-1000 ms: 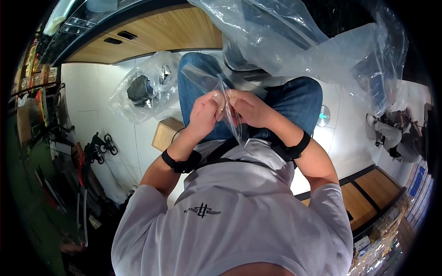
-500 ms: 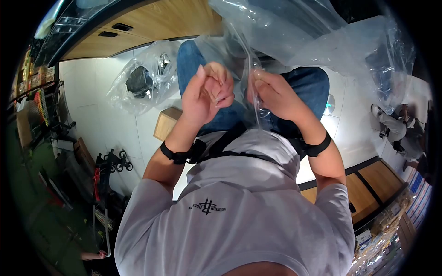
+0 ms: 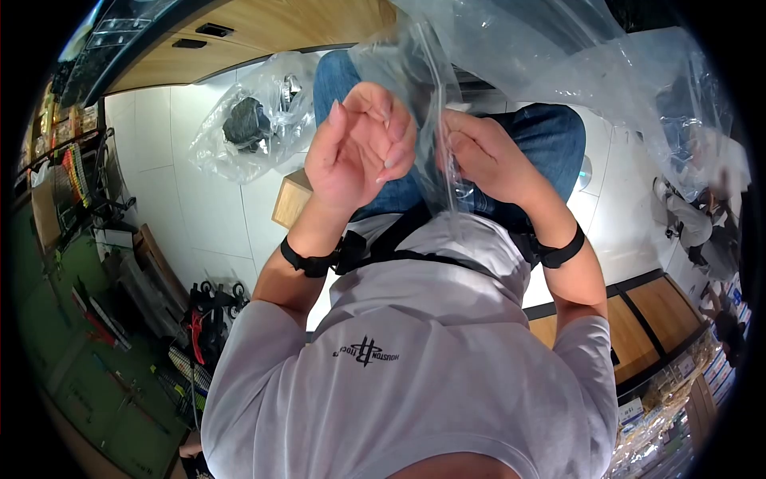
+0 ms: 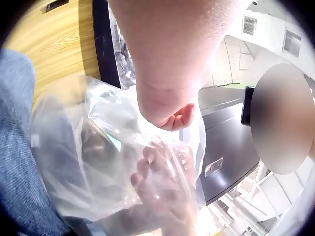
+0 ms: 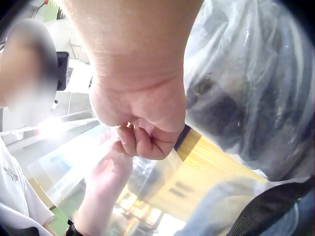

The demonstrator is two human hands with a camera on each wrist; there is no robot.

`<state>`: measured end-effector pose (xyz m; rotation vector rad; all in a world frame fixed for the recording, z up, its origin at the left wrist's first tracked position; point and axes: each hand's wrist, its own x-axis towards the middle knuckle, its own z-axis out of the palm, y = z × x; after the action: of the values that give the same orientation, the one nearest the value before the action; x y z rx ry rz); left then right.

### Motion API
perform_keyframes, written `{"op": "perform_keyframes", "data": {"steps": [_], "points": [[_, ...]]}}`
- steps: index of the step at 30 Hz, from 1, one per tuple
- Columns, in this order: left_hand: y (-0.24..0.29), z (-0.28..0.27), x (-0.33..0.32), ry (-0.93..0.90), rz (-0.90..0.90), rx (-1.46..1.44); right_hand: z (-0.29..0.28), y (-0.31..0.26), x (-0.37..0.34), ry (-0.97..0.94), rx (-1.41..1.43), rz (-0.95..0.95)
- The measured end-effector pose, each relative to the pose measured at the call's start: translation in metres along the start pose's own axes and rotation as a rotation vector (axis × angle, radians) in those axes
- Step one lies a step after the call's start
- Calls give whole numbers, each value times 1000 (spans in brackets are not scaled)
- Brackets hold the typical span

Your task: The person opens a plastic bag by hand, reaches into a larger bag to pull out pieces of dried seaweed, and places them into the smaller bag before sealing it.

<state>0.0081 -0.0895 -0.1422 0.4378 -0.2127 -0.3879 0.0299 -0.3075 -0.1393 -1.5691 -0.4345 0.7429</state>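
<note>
A clear plastic bag [image 3: 431, 152] hangs upright between the two hands, above the lap. My right hand [image 3: 488, 158] pinches its side edge, with the fingers curled in; in the right wrist view the same hand [image 5: 142, 115] grips the film [image 5: 74, 167]. On the other side of the bag, my left hand [image 3: 361, 148] is raised palm up, its fingers bent loosely and nothing in them. The left wrist view shows the left hand [image 4: 170, 109] beside the bag [image 4: 108, 162], with the right hand seen through the film.
A large translucent plastic bag [image 3: 550, 72] spreads across the upper right. On the tiled floor [image 3: 215, 207] lie a clear bag with a dark item [image 3: 247, 125] and a small wooden box [image 3: 292, 198]. Wooden cabinets [image 3: 271, 28] stand ahead; another person [image 3: 690, 223] is at the right.
The hands, together on the bag a second ago, have moved apart. My left hand has let go and turned palm up, its fingers loosening; my right hand has moved right, still gripping the bag.
</note>
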Motion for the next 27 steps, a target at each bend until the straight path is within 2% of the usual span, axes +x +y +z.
{"op": "perform_keyframes", "data": {"steps": [10, 12, 13, 15, 16, 18, 19, 22, 23, 27], "points": [[-4, 1, -1, -2, 2, 30, 8, -8, 0, 51, 28, -23], [-6, 1, -1, 23, -24, 203, 7, -7, -2, 68, -49, -6], [-7, 3, -1, 14, -27, 199, 7, -9, -3, 78, -54, -6], [-9, 17, -2, 303, -146, 721, 9, -13, -4, 103, -154, 5], [-9, 19, -3, 292, -148, 718, 9, -12, -4, 113, -158, 6], [-8, 17, -6, 367, -318, 858, 13, -5, -1, 98, -360, -65], [-14, 11, -11, 326, -282, 1025, 16, 0, -1, 122, -354, -152], [-17, 11, -12, 346, -289, 1138, 22, -3, 0, 101, -332, -130], [-17, 14, -11, 394, -298, 1112, 26, 0, 3, 146, -380, -171], [-17, 14, -11, 367, -227, 1263, 28, -1, 0, 134, -397, -83]]}}
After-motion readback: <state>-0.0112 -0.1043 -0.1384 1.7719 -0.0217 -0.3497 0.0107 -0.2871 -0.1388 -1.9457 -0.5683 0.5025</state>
